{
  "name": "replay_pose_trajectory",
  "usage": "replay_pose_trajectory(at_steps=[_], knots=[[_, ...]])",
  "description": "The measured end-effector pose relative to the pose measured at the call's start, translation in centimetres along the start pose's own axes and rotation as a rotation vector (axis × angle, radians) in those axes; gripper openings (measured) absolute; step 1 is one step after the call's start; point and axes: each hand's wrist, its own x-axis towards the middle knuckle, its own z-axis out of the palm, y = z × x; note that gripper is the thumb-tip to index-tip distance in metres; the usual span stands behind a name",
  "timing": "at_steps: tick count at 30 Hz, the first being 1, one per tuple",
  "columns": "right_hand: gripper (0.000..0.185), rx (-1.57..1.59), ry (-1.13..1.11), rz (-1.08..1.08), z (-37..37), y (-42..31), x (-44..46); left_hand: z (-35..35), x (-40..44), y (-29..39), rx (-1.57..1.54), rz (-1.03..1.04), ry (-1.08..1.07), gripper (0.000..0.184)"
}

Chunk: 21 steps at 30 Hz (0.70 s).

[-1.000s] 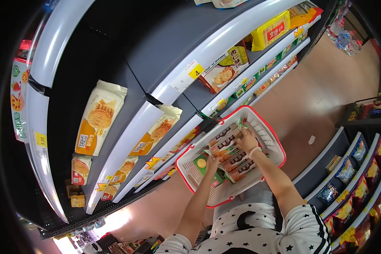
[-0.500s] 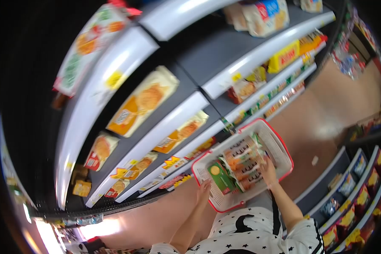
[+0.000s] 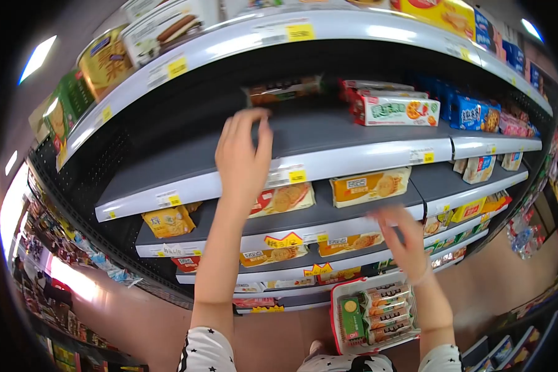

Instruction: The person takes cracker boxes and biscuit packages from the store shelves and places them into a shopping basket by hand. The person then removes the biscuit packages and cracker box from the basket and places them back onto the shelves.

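Top shelf [image 3: 223, 43], upper frame: gold tin [image 3: 107, 59] at left, yellow box [image 3: 443, 17] toward right.
Middle shelf [image 3: 328, 137], centre: brown pack [image 3: 285, 91] at back; white-fronted box [image 3: 400, 111], blue pack [image 3: 474, 114] at right.
Lower shelf [image 3: 330, 215], below centre: yellow pack [image 3: 168, 222] at left, orange pack [image 3: 371, 186] right.

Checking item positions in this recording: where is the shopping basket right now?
In the head view, the shopping basket is at the bottom, right of centre, below the right hand and beside the right forearm.
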Motion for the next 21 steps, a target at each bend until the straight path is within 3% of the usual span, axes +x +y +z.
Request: replay_pose_trajectory(at_steps=[2, 4, 7, 11, 13, 14, 16, 17, 21], knots=[[0.021, -0.097, -0.017, -0.138, 2.0, -0.9, 6.2, 0.5, 3.1, -2.3, 0.096, -0.083, -0.056, 0.018], [0.018, -0.296, 0.020, -0.311, 4.3, -1.2, 12.2, 1.6, 4.4, -5.1, 0.333, -0.396, -0.383, 0.028], [0.022, -0.626, -0.090, -0.301, 7.0, 1.7, 20.3, 3.8, 2.8, -8.1, 0.524, -0.352, -0.454, 0.037], [0.036, -0.937, -0.290, -0.231, 10.8, 9.3, 28.3, 4.3, 2.5, -7.9, 0.511, -0.328, -0.342, 0.036], [0.058, -1.166, -0.392, -0.278, 11.5, 11.5, 30.7, 4.5, 2.4, -8.1, 0.517, -0.354, -0.357, 0.036], [0.058, -1.175, -0.390, -0.293, 11.6, 11.9, 32.0, 4.6, 2.4, -8.1, 0.513, -0.360, -0.341, 0.036], [0.073, -1.127, -0.569, 0.015, 12.0, 11.7, 34.0, 4.8, 2.2, -8.2, 0.545, -0.391, -0.385, 0.036], [0.082, -1.116, -0.466, 0.042, 12.2, 11.9, 34.0, 4.9, 2.2, -8.2, 0.568, -0.395, -0.373, 0.036], [0.080, -1.055, -0.459, 0.083, 12.1, 13.3, 34.5, 5.2, 2.1, -8.4, 0.613, -0.355, -0.259, 0.035]])
